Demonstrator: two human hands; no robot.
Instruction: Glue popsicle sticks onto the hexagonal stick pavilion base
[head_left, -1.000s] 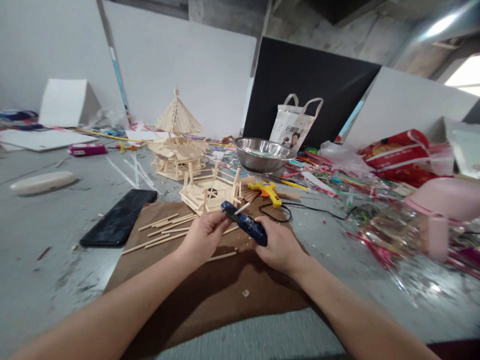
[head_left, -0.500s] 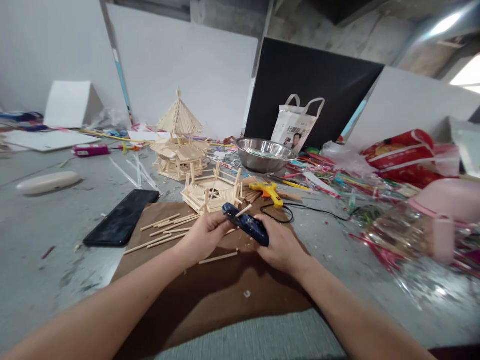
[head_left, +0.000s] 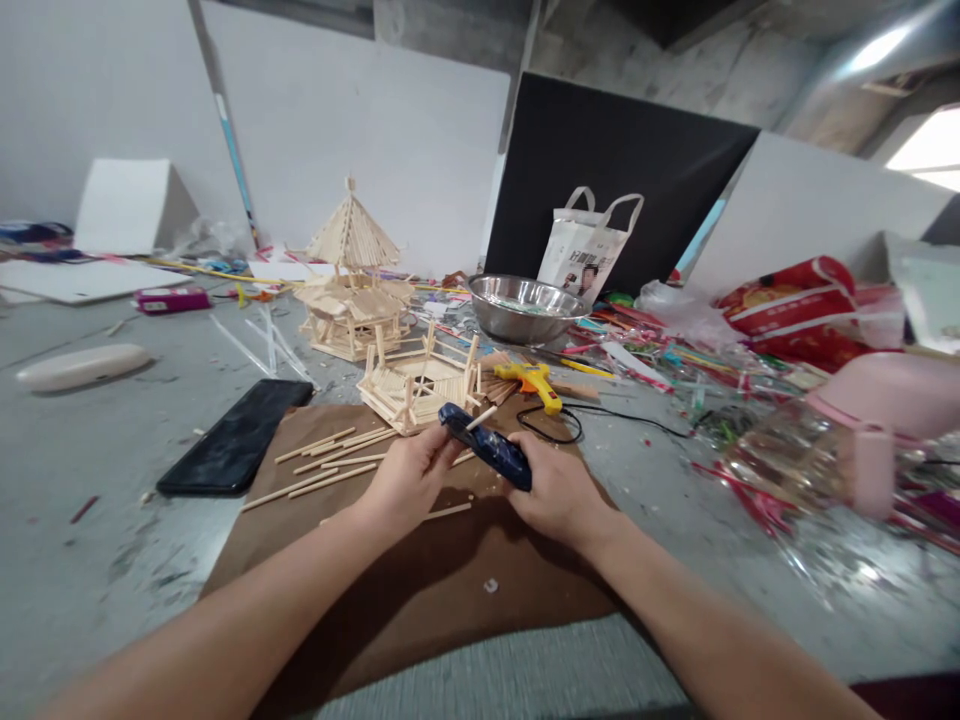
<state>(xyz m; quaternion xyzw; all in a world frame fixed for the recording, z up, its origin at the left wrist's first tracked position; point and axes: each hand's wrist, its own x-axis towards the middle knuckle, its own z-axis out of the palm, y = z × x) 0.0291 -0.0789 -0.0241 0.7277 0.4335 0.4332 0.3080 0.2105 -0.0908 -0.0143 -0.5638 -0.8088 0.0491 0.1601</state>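
My right hand [head_left: 559, 490] is closed around a dark blue cutter-like hand tool [head_left: 501, 458], which slants up to the left. A thin wooden stick [head_left: 482, 418] crosses the tool near its far end and pokes out beyond it. On the near side, my left hand [head_left: 411, 470] pinches by the tool's tip, apparently on that same stick; its fingertips are partly hidden. Just beyond both hands stands a six-sided wooden stick frame [head_left: 420, 385] with short upright posts. Several loose sticks [head_left: 330, 465] lie left of my left hand on a brown sheet [head_left: 420, 610].
Behind the frame rises a stick pagoda [head_left: 352, 270]. A yellow glue gun [head_left: 534, 380] with a black cord lies to the right, near a steel bowl [head_left: 525, 310]. The black phone [head_left: 236, 435] is at left, and a pink-lidded jug [head_left: 855, 440] stands at right among scraps.
The whole view has shifted slightly. My left wrist has turned a little, covering more of the stick lying below it; both hands keep their hold.
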